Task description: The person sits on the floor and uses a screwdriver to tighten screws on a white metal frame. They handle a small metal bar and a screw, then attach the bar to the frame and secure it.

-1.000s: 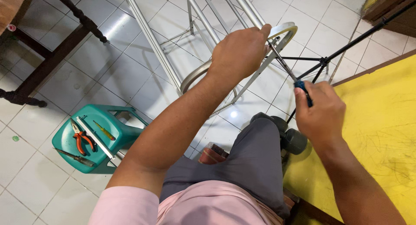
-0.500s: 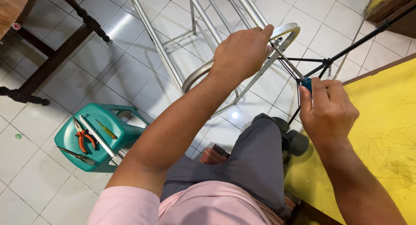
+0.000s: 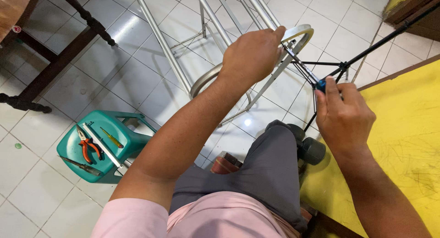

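My left hand (image 3: 253,52) grips the top of a bare metal wheel rim (image 3: 300,32) that stands upright in front of me. My right hand (image 3: 343,114) holds a small blue-tipped tool (image 3: 321,85) at the end of a thin spoke (image 3: 300,64) running down from the rim. The two hands are about a hand's width apart. Part of the rim is hidden behind my left hand and forearm.
A green plastic stool (image 3: 98,148) at lower left carries orange-handled pliers (image 3: 87,144), a screwdriver and a metal ruler. A silver tube frame (image 3: 183,45) crosses the tiled floor. A yellow tabletop (image 3: 403,142) is on the right, a black tripod (image 3: 366,52) behind it, a dark wooden table leg (image 3: 55,68) upper left.
My right hand has risen along the spoke towards the rim. The left hand has kept its grip on the rim.
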